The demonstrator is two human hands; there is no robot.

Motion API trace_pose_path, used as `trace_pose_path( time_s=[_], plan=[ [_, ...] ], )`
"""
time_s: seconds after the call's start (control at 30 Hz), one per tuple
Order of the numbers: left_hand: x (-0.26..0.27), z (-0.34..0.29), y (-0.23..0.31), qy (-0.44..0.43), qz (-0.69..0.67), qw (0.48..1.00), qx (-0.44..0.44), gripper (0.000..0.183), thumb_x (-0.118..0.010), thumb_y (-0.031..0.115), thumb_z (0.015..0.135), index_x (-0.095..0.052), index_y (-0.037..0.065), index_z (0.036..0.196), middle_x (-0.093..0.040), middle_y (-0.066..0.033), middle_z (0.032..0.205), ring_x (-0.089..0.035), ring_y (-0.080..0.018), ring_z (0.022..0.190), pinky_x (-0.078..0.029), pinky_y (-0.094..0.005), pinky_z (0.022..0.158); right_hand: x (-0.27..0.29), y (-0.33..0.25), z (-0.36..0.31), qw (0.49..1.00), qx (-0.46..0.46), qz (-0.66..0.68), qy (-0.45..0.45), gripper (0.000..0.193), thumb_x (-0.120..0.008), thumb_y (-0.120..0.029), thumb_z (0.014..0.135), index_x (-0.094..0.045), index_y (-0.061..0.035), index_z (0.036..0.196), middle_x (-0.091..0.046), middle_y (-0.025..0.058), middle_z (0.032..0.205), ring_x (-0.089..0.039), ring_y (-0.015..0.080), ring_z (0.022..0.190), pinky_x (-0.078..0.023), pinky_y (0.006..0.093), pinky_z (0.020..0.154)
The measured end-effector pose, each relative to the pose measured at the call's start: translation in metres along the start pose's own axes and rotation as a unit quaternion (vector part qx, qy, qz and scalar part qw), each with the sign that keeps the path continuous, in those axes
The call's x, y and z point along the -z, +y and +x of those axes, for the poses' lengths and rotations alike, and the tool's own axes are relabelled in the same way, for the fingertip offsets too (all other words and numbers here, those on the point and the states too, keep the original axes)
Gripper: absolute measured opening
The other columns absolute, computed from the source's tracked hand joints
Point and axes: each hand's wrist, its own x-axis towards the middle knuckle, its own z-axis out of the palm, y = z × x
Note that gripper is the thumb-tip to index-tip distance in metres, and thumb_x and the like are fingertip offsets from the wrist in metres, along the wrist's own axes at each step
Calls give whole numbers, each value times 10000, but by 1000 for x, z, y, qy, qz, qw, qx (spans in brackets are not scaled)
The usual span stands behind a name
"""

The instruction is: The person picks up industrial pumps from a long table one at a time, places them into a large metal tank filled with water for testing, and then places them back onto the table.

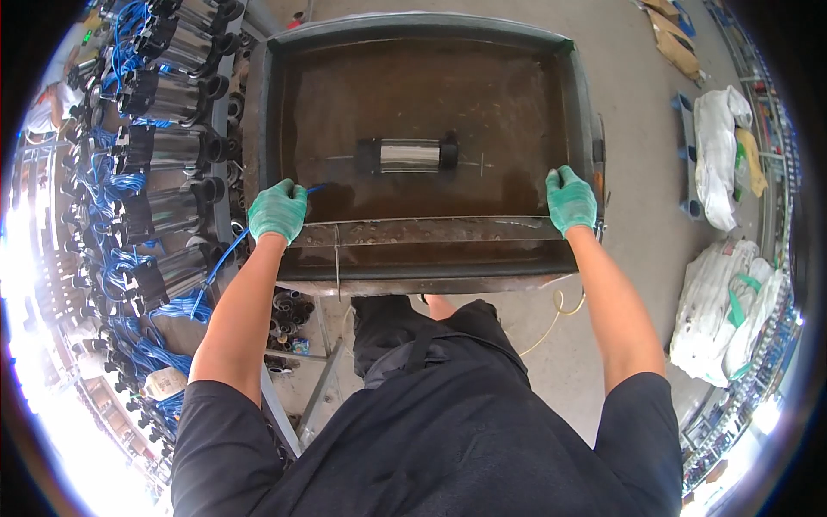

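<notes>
A wide metal tank (422,28) of brownish water stands in front of me. Lying in the water near its middle is a cylindrical pump-like unit (410,156), with a shiny silver body and black ends. My left hand (277,209), in a green glove, is closed at the tank's left side around a blue cable (226,258). The cable comes up from the lower left, and a short length shows past the fingers over the water. In a matching glove, my right hand (572,202) is closed on the tank's right rim, its fingertips partly hidden.
A metal crossbar (431,231) spans the tank's near side. Along the left, similar silver-and-black units (172,148) with coiled blue cables stand on a rack. White sacks (722,310) lie on the floor at right. A thin yellow hose (551,326) hangs below the tank.
</notes>
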Motion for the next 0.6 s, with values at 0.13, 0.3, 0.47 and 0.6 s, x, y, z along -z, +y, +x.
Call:
trace_pose_path(
  time_s=[0.13, 0.3, 0.47, 0.6],
  plan=[
    [-3, 1, -3, 8, -5, 1000, -8, 305, -561, 410, 957, -734, 170, 1026, -739, -167, 1008, -687, -411, 985, -544, -495, 882, -3, 2, 0, 1000, 10, 0, 15, 376, -489, -417, 1009, -671, -94, 1071, -711, 233, 1028, -654, 465, 989, -515, 548, 858],
    [0, 0, 0, 0, 2, 1000, -2, 305, -560, 411, 959, -732, 169, 1028, -739, -166, 1012, -687, -411, 986, -544, -494, 882, -1, 1, 0, 1000, 9, -2, 15, 379, -493, -420, 1009, -675, -95, 1080, -713, 231, 1032, -658, 461, 995, -517, 547, 865],
    [-2, 1, -1, 0, 12, 1000, -2, 305, -555, 411, 962, -729, 166, 1017, -737, -171, 1007, -684, -420, 982, -543, -499, 876, -3, 2, 1, 1000, 8, -6, 13, 381, -494, -417, 1007, -676, -91, 1081, -712, 233, 1039, -660, 461, 998, -519, 546, 869],
    [-1, 1, 0, -1, 5, 1000, -2, 310, -552, 414, 964, -726, 163, 1012, -735, -178, 996, -681, -428, 975, -540, -505, 871, -4, 3, 2, 1000, 10, -4, 13, 379, -492, -414, 1006, -676, -91, 1079, -712, 234, 1038, -660, 461, 997, -518, 548, 868]
  ],
)
